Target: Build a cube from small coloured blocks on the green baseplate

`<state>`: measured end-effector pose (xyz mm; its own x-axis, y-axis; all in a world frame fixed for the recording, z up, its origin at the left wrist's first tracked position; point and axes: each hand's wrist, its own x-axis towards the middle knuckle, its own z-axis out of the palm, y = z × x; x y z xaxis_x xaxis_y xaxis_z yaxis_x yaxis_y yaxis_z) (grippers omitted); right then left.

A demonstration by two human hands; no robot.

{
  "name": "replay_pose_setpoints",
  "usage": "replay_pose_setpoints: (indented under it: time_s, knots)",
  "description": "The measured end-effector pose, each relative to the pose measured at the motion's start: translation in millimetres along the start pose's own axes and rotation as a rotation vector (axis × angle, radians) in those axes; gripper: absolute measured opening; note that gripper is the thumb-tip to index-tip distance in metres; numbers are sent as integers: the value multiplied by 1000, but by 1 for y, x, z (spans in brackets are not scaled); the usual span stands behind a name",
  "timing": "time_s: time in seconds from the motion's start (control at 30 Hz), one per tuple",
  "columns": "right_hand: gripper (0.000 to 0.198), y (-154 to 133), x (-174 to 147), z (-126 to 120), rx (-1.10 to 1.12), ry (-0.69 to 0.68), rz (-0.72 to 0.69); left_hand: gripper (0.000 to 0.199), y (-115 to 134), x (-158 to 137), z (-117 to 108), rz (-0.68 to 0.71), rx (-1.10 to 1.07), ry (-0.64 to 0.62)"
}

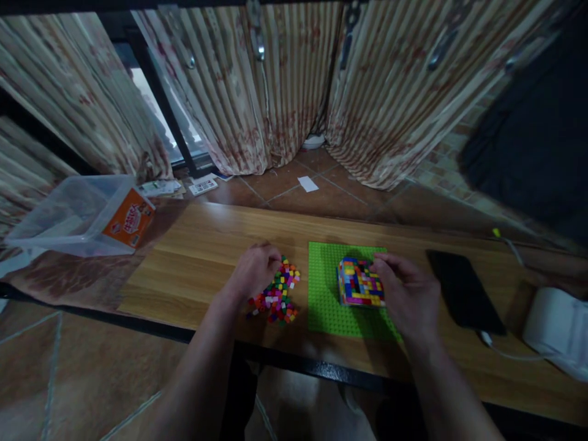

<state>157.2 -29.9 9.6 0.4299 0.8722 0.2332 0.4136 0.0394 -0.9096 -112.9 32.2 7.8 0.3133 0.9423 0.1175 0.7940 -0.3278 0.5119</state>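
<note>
A block structure of many-coloured toy bricks (361,282) stands on a bright green studded baseplate (324,306). My right hand (407,293) is at its right side, thumb and fingers pinched together by the upper right corner. Whether a small brick sits in that pinch is too small to tell. To the left of the baseplate lies a pile of loose small bricks (278,300) in mixed colours. My left hand (257,267) hovers at the pile's upper left edge with its fingers curled closed; what they hold, if anything, is hidden.
Right of the baseplate lies a dark tablet (463,291) with a white cable (509,355), beside a white device (558,327). A clear plastic bin (82,214) with an orange label stands left of the wooden board (193,251). Striped curtains (294,79) hang behind.
</note>
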Motion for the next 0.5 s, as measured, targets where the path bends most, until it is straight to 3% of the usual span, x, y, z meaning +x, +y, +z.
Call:
replay_pose_setpoints:
  time_s: [0.13,0.5]
  knots:
    - [25,0,3,-3,14,62,-10,15,2,0,-3,24,-7,-22]
    - [24,3,5,-5,5,76,-41,19,7,3,0,58,76,-53]
